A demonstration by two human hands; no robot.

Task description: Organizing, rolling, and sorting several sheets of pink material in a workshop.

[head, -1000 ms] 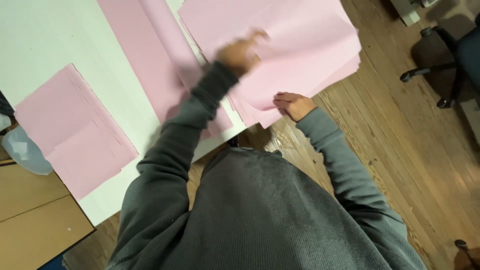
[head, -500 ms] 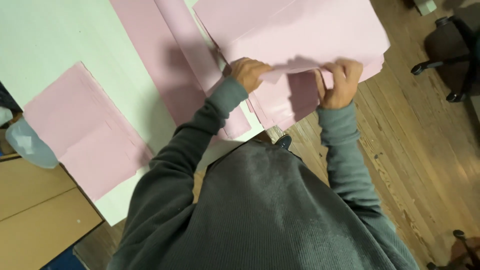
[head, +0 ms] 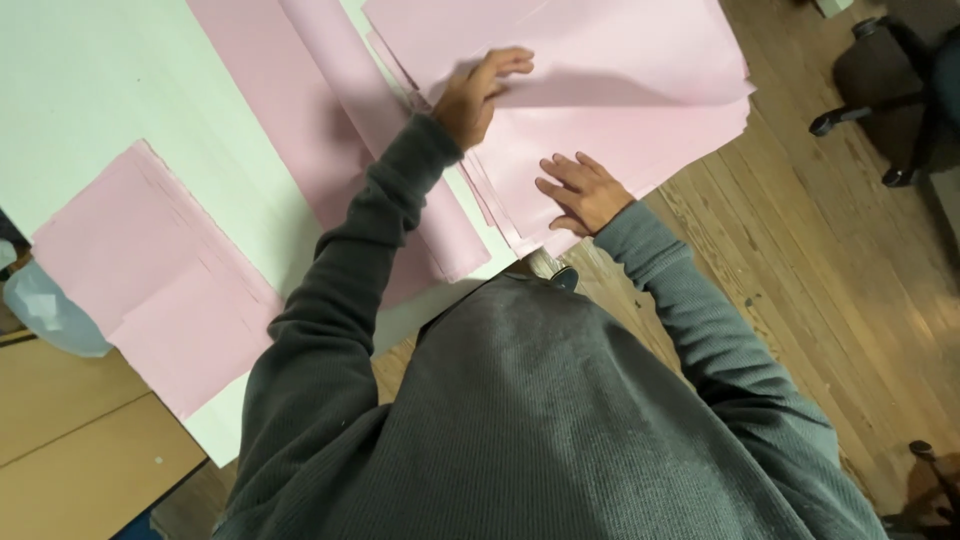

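Observation:
A stack of large pink paper sheets (head: 640,150) lies on the white table (head: 110,90) and overhangs its edge. My left hand (head: 482,92) holds the curled edge of the top pink sheet (head: 600,50), which is lifted and folded back over the stack. Flat on the stack just below it rests my right hand (head: 582,192), fingers spread, pressing the paper down. Both arms wear grey sleeves.
A long pink strip (head: 330,140) runs down the table left of the stack. A smaller pile of folded pink sheets (head: 160,270) lies at the left. A wooden floor (head: 830,280) is at the right, with an office chair base (head: 890,100) at the top right.
Both hands held the sheet's edge half a second ago. My right hand has let go and dropped flat onto the stack, while my left hand carries the sheet up and over.

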